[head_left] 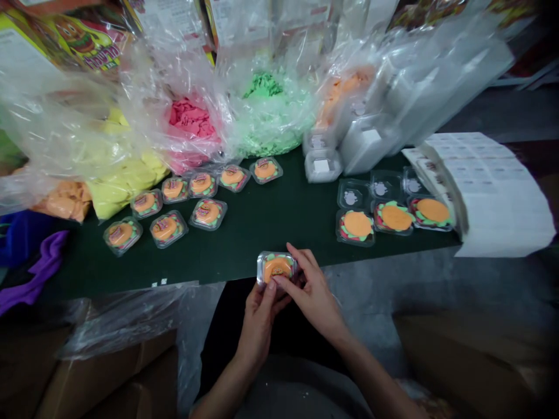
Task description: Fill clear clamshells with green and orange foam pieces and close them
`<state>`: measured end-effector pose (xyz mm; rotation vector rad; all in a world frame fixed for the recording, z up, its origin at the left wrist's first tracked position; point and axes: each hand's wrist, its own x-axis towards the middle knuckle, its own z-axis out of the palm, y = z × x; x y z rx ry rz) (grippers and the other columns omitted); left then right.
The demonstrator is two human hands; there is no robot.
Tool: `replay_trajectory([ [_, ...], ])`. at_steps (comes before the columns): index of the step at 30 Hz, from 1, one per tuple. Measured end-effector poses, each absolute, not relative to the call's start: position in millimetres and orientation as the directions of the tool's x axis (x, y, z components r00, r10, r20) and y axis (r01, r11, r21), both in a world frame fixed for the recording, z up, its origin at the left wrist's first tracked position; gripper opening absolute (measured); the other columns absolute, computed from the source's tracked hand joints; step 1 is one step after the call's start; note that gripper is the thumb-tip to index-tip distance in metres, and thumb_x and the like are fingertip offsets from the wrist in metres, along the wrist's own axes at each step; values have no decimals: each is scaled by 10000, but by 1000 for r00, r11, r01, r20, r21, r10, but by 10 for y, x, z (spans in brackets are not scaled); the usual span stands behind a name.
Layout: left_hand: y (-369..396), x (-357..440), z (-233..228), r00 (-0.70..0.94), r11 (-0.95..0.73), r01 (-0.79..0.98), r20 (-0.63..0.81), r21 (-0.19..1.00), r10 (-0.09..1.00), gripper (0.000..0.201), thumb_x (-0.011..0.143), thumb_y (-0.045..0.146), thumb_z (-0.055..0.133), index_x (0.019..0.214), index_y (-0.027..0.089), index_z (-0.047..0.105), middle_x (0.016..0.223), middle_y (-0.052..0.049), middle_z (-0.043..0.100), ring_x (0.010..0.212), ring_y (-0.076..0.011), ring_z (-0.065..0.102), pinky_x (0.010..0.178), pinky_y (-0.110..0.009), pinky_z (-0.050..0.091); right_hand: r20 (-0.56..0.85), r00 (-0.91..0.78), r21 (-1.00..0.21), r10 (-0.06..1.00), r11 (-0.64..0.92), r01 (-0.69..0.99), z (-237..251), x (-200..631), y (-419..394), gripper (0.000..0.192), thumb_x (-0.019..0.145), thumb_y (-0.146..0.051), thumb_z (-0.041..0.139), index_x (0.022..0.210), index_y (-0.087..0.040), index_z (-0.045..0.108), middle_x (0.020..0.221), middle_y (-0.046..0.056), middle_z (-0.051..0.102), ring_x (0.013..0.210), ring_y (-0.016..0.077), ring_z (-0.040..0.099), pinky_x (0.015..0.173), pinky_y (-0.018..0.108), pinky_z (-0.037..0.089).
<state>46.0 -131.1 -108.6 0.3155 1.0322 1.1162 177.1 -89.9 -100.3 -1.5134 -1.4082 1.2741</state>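
Note:
Between my two hands is a closed clear plastic box point(276, 263) with a burger-shaped candy inside, at the table's front edge. My left hand point(261, 308) grips its lower left side, thumb on the lid. My right hand point(311, 291) holds the right side, its thumb near a small label on the lid and its index finger along the far corner. To the right, several open boxes hold orange-topped burger candies; one is the nearest open box point(357, 225). Several closed, labelled boxes point(208, 213) stand in loose rows to the left.
Plastic bags of yellow point(126, 183), pink point(192, 122), green point(264, 116) and orange pieces point(345, 93) line the back. Stacked empty clear boxes point(369, 142) stand beside them. Label sheets point(493, 192) overhang the right edge. Purple cloth point(37, 270) lies at left; cardboard boxes point(109, 378) sit below.

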Motion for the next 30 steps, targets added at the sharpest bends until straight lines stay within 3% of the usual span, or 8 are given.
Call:
replay_trajectory([
  [6,-1422,408,-1096,13,436,-534,-509,724,861,347,957,414,668,1221,189,680,1291,-118,705,1177,-272,686,967,-398,590,-204,-24,-958,979,-194,213,-1062,1712,-1074,432,861,-333,738,1255,-271,572,1143,44,577,894,181,596,756,323,518],
  [11,-1357,133,-994,126,476,-287,-460,831,879,389,944,457,668,1221,183,663,1181,-99,726,998,-230,705,817,-331,616,-332,-159,-941,930,-316,121,-975,1792,-1104,286,858,-385,751,1035,-244,576,977,13,645,891,187,618,798,328,516],
  [15,-1224,-60,-844,313,451,0,-429,892,848,377,965,485,620,1176,175,656,1031,-71,720,800,-171,663,708,-283,575,-406,-417,-876,813,-477,-77,-882,1855,-1063,334,874,-435,734,1126,-252,614,1047,17,693,986,199,648,889,342,531],
  [20,-1139,-150,-698,300,166,415,-306,895,904,284,980,468,592,1024,189,621,909,-30,646,783,-159,571,688,-258,461,-403,-458,-813,793,-540,-220,-915,1867,-1085,404,844,-406,780,1202,-265,656,1185,35,718,1096,204,666,1015,363,509],
  [24,-1099,-203,-693,281,180,433,-322,883,904,276,1025,473,496,963,204,517,755,34,536,668,-126,480,608,-240,357,-432,-461,-760,775,-588,-277,-981,1866,-1130,439,796,-361,837,1192,-260,676,1139,35,740,1021,191,694,983,364,536],
  [30,-1040,-252,-749,384,165,381,-318,910,867,409,1050,474,429,762,187,475,686,39,433,645,-116,408,616,-251,312,-467,-473,-757,747,-614,-224,-963,1861,-1171,399,809,-365,831,1168,-253,695,1062,27,739,937,175,686,913,336,551],
])
